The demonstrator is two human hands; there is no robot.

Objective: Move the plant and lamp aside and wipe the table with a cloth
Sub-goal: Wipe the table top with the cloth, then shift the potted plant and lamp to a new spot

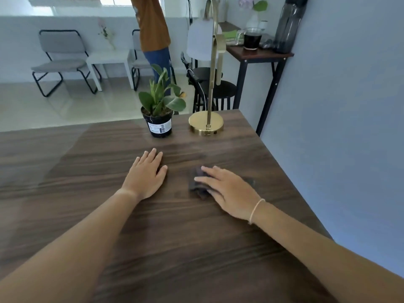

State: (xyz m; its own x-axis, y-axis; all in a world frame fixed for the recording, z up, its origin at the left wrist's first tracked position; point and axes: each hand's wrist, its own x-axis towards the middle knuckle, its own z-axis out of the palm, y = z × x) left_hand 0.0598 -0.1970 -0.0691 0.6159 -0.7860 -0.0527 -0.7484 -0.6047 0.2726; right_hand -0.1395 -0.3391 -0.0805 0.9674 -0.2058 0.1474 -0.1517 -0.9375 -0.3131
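2 hands lie fingers-spread on the table [109, 215]: the left hand [145, 174] braces bare wood, the right hand [227, 191] presses the dark cloth [196, 184] flat for wiping, near the plant [160, 106] and lamp [206, 123] at the far edge.

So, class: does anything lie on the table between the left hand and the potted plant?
Nothing visible does. Bare table separates the left hand from the plant. The lamp stands to the plant's right.
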